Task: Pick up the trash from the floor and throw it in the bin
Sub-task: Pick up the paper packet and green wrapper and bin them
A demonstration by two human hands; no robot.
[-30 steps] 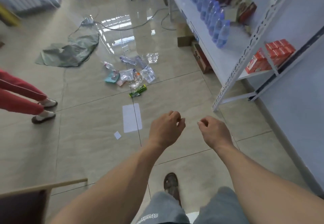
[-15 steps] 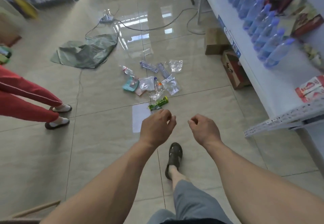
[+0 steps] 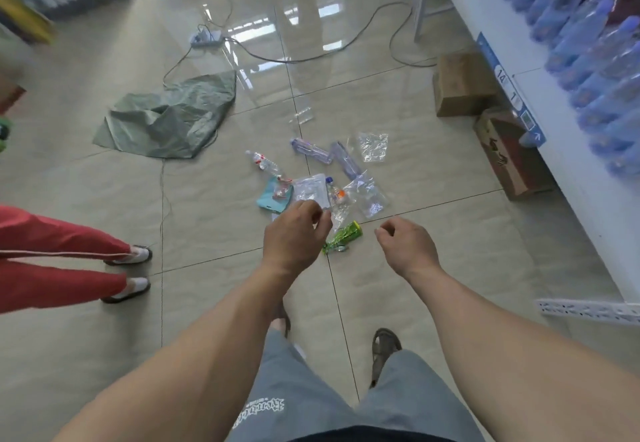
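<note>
- Trash is seen scattered in one loose cluster on the tiled floor (image 3: 433,261), straight ahead of the person.
- Cluster contents noted: a green wrapper (image 3: 343,237) nearest the feet; a teal packet (image 3: 273,197); a clear plastic bag (image 3: 311,190); a second clear bag (image 3: 367,194); a small bottle with an orange cap (image 3: 335,194); two flattened clear bottles (image 3: 310,150) further back; a crushed bottle with a red label (image 3: 265,162); a crumpled clear film (image 3: 373,145) at the far right of the cluster.
- The left hand (image 3: 294,235) is held in the air over the near edge of the cluster, fingers loosely curled, nothing gripped.
- The right hand (image 3: 407,246) is held just right of the green wrapper, fingers loosely curled, nothing gripped.
- No bin is visible in this view.
- A crumpled grey-green sack (image 3: 169,119) lies left of and behind the trash, apart from it.
- A power strip (image 3: 206,39) with trailing cables lies further back.
- Two cardboard boxes (image 3: 460,85) sit at the foot of a white shelf (image 3: 568,178) loaded with blue-capped bottles (image 3: 588,46), on the right.
- Another person's red-trousered legs (image 3: 59,261) stand at the left, well apart from the trash.
</note>
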